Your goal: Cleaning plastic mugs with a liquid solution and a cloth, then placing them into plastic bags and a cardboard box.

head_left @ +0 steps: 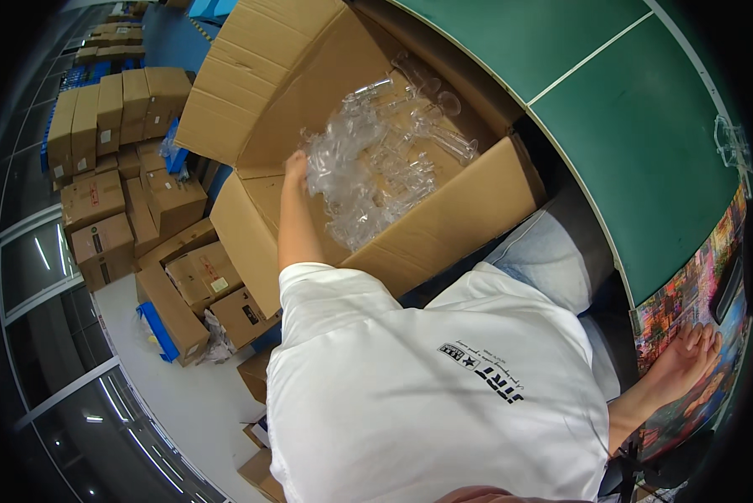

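Note:
My left hand is inside a large open cardboard box. Its fingers are closed at the edge of crumpled clear plastic wrap, which partly hides them. Beside the wrap, several clear glass-like pieces with stems and round ends lie on the box's bottom. Whether they are glass or plastic I cannot tell. Off to the right, my right hand rests palm up on a colourful printed mat, its fingers loosely curled and apart, with nothing in them.
A green table with a white line curves along the right. On it are a clear piece and a dark flat object near my right hand. Stacked cardboard boxes stand on the left, beside a blue bin. The open box's flaps stick outward.

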Action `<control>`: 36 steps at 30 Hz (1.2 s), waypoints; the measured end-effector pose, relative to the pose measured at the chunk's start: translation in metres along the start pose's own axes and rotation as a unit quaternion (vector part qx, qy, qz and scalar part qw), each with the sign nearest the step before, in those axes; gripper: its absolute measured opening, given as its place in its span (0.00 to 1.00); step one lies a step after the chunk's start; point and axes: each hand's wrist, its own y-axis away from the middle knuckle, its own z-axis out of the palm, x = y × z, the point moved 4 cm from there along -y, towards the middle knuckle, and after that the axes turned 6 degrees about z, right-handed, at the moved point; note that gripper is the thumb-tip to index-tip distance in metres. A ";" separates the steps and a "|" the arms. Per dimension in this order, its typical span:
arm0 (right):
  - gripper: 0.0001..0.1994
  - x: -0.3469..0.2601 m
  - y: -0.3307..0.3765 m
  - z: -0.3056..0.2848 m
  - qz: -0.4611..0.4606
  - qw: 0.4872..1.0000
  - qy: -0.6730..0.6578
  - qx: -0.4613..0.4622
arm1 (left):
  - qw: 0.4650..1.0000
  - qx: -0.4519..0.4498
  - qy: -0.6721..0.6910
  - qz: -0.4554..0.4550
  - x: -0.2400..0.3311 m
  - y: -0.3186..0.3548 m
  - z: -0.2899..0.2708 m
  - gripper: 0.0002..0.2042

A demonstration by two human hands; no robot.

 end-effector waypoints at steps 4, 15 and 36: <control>0.12 0.002 -0.005 -0.009 0.004 1.000 -0.011 0.007 | 0.967 0.165 -0.192 -0.043 -0.079 -0.009 -0.070 0.12; 0.12 0.003 -0.004 -0.019 -0.004 0.999 0.033 -0.005 | 0.998 0.017 0.026 -0.055 -0.105 0.012 -0.027 0.12; 0.11 -0.004 0.001 -0.006 -0.002 1.000 -0.006 -0.014 | 0.859 0.166 -0.469 0.124 0.005 0.038 -0.020 0.08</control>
